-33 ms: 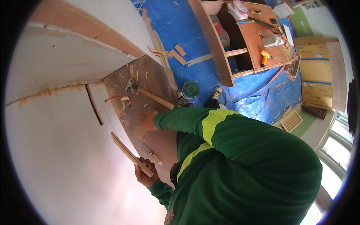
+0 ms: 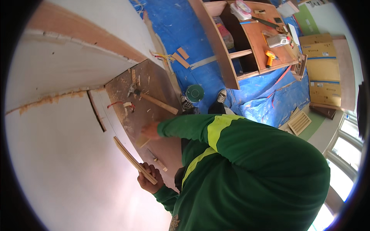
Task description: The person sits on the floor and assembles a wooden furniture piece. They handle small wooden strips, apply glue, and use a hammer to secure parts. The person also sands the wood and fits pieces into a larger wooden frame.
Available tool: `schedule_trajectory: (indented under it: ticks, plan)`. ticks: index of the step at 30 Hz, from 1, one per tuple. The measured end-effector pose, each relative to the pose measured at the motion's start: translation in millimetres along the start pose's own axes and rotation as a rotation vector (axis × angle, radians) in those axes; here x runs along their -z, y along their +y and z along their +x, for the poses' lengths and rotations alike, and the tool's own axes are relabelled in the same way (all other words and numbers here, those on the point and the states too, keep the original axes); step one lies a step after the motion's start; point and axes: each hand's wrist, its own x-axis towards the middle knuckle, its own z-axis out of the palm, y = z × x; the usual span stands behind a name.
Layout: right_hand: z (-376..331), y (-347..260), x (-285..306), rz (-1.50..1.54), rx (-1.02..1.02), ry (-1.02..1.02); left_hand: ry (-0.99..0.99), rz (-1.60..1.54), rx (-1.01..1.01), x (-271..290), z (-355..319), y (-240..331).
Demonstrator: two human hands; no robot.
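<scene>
My left hand (image 2: 150,180) grips a long, thin wooden strip (image 2: 131,156) near its lower end. The strip slants up to the left, in front of the white panel (image 2: 77,154). Over the brown board (image 2: 169,142), my right hand (image 2: 150,131) is smeared by motion. A small flat tan piece (image 2: 143,141) shows under its fingers, seemingly held; its kind is unclear. Close by lies a chisel-like tool (image 2: 157,159) with a wooden handle. Farther up the board rests a hammer (image 2: 156,103), with wood shavings around its head.
Red wires (image 2: 115,104) stick out at the board's left edge. A green bucket (image 2: 195,93) stands by my shoes on blue sheeting (image 2: 185,30). Beyond it, a wooden cabinet (image 2: 258,42) carries a yellow drill (image 2: 270,58) and a plastic jug (image 2: 278,40). Cardboard (image 2: 320,69) leans at the right.
My right hand and the tan piece have shifted slightly toward me over the board. My left hand keeps the strip in nearly the same place. The whole view has moved a little.
</scene>
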Motion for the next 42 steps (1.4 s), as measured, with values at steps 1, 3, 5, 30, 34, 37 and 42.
schedule_trajectory:
  ticks: [1,3,5,30,34,37,42]
  plan:
    - [-2.0,-9.7,-8.9,0.169,-0.025,0.081,-0.058,-0.033,0.020,-13.4,6.7,0.3]
    - [-9.2,-70.3,52.5,0.578,-0.259,0.047,-0.077,0.037,-0.015,-40.1,7.4,16.9]
    - [-42.2,-54.6,78.2,0.739,-0.284,0.122,-0.151,0.252,0.053,-79.7,29.0,17.5]
    - [-700.1,97.2,46.8,2.036,-1.012,1.847,-0.600,1.540,1.014,-264.6,132.5,-581.4]
    - [-696.1,87.1,21.8,2.037,-1.175,1.910,-0.595,1.672,1.154,-270.2,134.7,-633.8]
    - [-678.6,87.7,7.5,1.961,-1.262,1.883,-0.663,1.780,1.076,-248.1,148.2,-668.4]
    - [-647.9,110.6,-18.1,1.634,-1.474,1.750,-0.501,1.719,1.116,-209.4,193.1,-718.6]
